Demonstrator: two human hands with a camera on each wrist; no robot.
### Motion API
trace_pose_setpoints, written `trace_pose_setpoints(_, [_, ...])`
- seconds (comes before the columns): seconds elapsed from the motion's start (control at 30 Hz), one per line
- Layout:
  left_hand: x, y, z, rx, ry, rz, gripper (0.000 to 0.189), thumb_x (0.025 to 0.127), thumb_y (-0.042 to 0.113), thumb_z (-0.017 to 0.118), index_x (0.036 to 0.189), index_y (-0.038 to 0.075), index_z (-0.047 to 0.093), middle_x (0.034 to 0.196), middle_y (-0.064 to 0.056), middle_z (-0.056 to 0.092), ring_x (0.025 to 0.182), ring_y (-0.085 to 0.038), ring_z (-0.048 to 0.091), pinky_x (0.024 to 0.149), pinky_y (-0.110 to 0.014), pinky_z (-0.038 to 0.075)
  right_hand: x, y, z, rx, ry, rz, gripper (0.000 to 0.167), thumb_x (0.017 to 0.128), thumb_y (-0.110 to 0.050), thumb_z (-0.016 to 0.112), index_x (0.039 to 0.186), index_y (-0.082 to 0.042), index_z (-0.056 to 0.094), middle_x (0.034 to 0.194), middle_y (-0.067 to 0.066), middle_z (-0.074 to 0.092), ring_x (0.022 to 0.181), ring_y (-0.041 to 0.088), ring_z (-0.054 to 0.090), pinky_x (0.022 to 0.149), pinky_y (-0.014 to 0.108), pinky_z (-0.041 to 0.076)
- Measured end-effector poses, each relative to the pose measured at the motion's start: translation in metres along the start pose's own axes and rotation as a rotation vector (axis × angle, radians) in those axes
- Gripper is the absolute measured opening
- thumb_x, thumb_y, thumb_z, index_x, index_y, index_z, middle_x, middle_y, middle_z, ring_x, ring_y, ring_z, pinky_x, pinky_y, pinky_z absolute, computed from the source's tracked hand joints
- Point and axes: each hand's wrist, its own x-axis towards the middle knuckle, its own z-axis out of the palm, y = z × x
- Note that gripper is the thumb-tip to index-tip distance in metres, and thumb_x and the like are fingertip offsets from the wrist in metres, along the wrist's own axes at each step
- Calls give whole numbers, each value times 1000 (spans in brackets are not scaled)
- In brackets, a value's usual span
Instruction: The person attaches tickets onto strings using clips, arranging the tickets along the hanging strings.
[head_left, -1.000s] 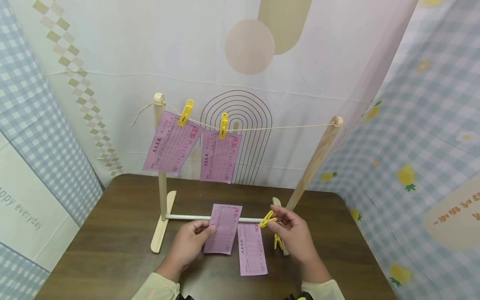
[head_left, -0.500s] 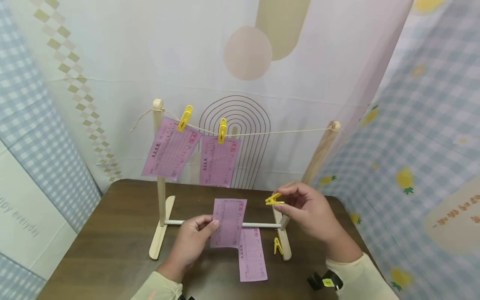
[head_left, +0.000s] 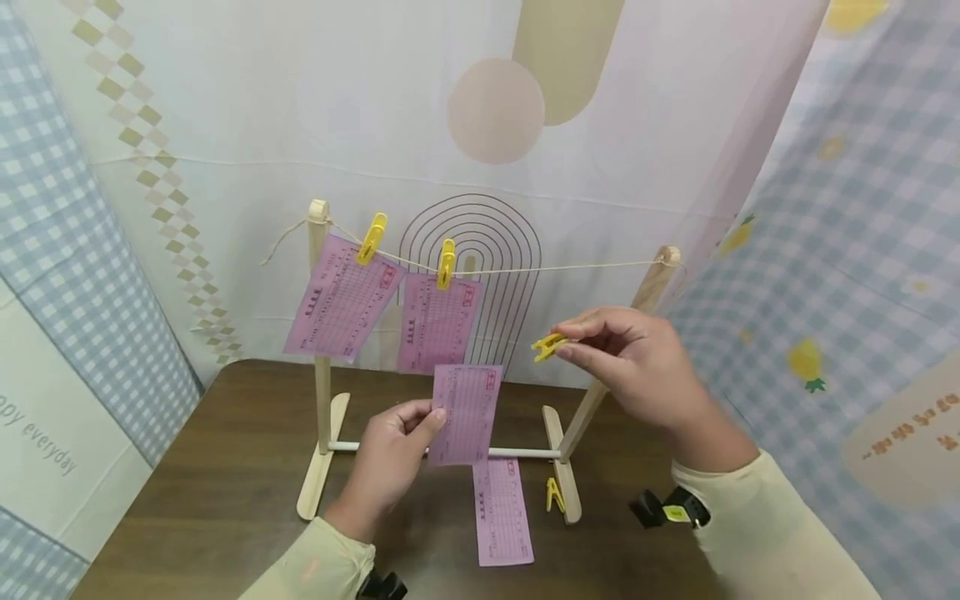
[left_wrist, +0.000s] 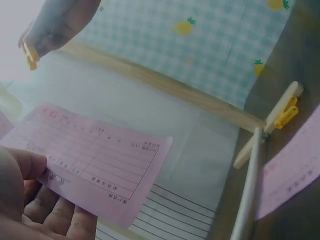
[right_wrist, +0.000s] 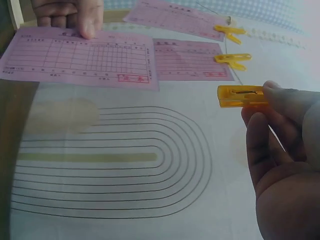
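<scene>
My left hand [head_left: 393,450] pinches a pink printed slip [head_left: 467,414] by its left edge, thumb in front, raised off the table below the string. To the right, my right hand [head_left: 637,358] pinches a yellow clothespin [head_left: 549,345] between thumb and fingers; in the right wrist view that clothespin [right_wrist: 242,96] points left, apart from the slip. Two pink slips hang on the string [head_left: 562,268], the left one [head_left: 341,300] tilted and the other [head_left: 438,325] nearly straight, each under a yellow clothespin [head_left: 446,265]. Another slip [head_left: 502,512] lies on the table.
A wooden frame carries the string between its left post [head_left: 322,400] and right post [head_left: 585,417]. A white rod [head_left: 525,453] joins the posts low down. One more yellow clothespin [head_left: 554,495] lies by the right foot on the brown table [head_left: 225,475].
My left hand has raised its slip, uncovering more of the one on the table. My right hand has lifted the clothespin from near the table to about the height of the hanging slips.
</scene>
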Motion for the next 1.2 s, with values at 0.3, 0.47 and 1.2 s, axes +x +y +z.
trace_pose_setpoints(0.3, [11,33,9,14,56,45,23,107,30,79,118,11,85,100,-6,81,85,-13,65,70,-24,54,31,-27,-9,-185,-4,8,17,98,0,85,113,-9,88,108,8,87,80,8,77,66,20,60])
trace_pose_setpoints(0.47, [17,49,17,-7,41,67,26,108,31,78,122,9,84,105,-7,80,89,-15,67,71,-24,56,51,-41,-15,-240,24,44,13,102,-9,84,114,-11,88,106,5,87,82,7,77,70,19,61])
trace_pose_setpoints(1.2, [34,93,59,-13,50,93,34,110,39,75,132,15,82,122,0,81,116,-19,74,102,-46,64,99,-65,-36,-460,14,260,19,108,-39,77,118,-27,88,116,-4,84,76,17,57,60,28,47])
